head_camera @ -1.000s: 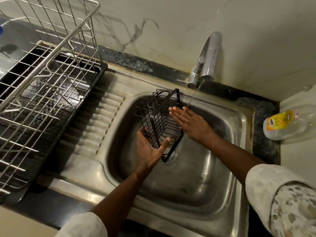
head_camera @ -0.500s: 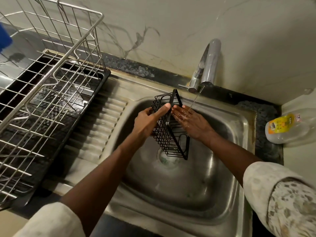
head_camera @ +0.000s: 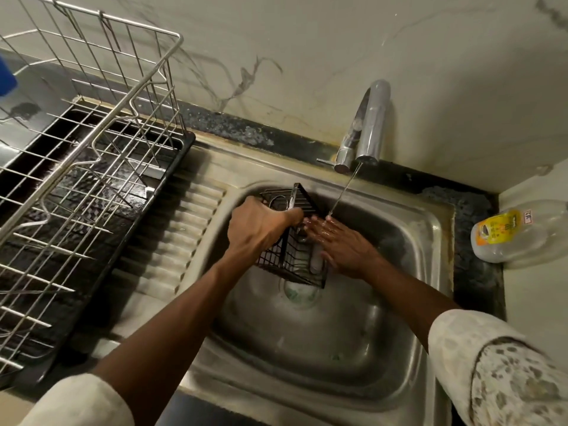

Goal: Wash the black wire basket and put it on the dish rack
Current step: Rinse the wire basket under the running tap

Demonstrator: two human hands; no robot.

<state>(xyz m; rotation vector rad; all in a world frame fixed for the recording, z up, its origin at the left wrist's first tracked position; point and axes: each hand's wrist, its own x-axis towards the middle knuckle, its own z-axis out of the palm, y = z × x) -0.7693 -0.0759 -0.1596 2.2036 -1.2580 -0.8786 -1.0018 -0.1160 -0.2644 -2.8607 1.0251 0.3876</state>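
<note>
The black wire basket [head_camera: 292, 262] is held over the steel sink [head_camera: 430, 241], tilted on its side. My left hand [head_camera: 261, 226] grips it from the left, fingers curled round its upper wires. My right hand [head_camera: 341, 244] lies flat against the basket's right side with its fingers straight and wet. A thin stream of water from the tap [head_camera: 368, 127] lands on my right fingers. The steel wire dish rack [head_camera: 92, 155] stands on a black tray [head_camera: 172, 186] to the left of the sink.
A ribbed steel draining board [head_camera: 178, 238] lies between the rack and the sink bowl. A clear plastic bottle with a yellow label [head_camera: 519, 238] lies on its side at the right corner. The drain [head_camera: 299, 295] sits below the basket. A marbled wall rises behind.
My left hand has gone from under the basket to gripping its upper left side, and the basket has turned more upright. My right hand stays under the water stream.
</note>
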